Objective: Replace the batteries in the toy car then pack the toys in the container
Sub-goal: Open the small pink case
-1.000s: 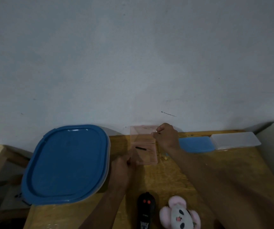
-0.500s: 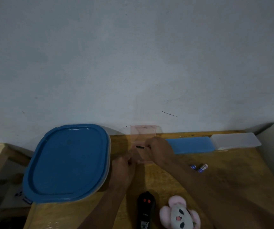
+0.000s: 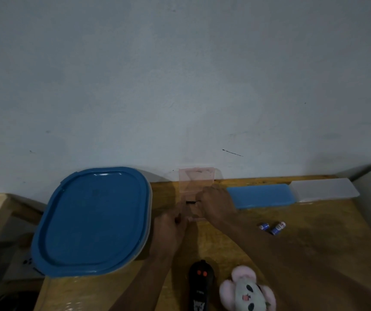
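A small clear pink box [image 3: 196,184] sits open on a wooden table [image 3: 337,223], against the wall. The left hand [image 3: 169,228] grips its near left corner with curled fingers. The right hand [image 3: 216,203] reaches inside, fingertips pinching one end of a thin black tool [image 3: 190,202]. Left of the box is a large blue-lidded container [image 3: 92,221]. Right of the box lie two blue batteries [image 3: 272,227]. Nearer than the box lie a black toy [image 3: 200,286] and a pink plush mouse [image 3: 246,291].
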Tool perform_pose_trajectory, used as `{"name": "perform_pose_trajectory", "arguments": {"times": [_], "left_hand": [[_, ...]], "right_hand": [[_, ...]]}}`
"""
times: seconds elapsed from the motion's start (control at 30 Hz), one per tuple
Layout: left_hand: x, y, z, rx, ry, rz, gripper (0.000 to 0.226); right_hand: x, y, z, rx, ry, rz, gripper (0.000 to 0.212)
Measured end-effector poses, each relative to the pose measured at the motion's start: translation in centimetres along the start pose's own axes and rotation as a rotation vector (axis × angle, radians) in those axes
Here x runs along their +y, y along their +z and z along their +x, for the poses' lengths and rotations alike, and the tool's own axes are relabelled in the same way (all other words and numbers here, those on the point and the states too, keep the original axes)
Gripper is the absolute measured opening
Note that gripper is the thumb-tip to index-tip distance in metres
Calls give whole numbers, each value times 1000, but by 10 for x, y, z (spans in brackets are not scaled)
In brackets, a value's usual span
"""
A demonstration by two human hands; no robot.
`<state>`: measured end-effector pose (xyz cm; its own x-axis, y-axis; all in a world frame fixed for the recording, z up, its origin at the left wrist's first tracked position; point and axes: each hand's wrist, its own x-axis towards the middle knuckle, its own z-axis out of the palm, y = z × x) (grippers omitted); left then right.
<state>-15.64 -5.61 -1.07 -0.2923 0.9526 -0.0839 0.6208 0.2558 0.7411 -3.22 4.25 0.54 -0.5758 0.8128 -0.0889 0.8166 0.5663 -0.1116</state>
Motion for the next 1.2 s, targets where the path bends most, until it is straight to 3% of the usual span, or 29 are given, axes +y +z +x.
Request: {"name": "perform_pose_trajectory", "arguments": {"times": [0.07, 0.2, 0.4, 0.57, 0.73, 0.93, 1.2], "left_hand": [[-2, 1, 0, 0, 20, 9, 38], [1, 0, -1, 10, 8, 68, 18], [14, -5, -16, 54, 47, 272, 24], [47, -10, -25, 85, 264, 430, 25], [94, -8, -32, 174, 528, 698, 44], [138, 32, -60, 138, 504, 783, 52], [200, 120, -131, 105, 420, 748, 33]], "right_hand": [[0, -3, -1, -28, -53, -54, 17], [2, -16, -4, -19, -118, -137, 23], [15, -45, -21, 44, -95, -132, 20], [35, -66, -55, 64, -68, -119, 20], [65, -81, -89, 83, -41, -121, 20], [111, -97, -140, 108, -19, -115, 26], [186, -93, -235, 76, -36, 14, 18]]}}
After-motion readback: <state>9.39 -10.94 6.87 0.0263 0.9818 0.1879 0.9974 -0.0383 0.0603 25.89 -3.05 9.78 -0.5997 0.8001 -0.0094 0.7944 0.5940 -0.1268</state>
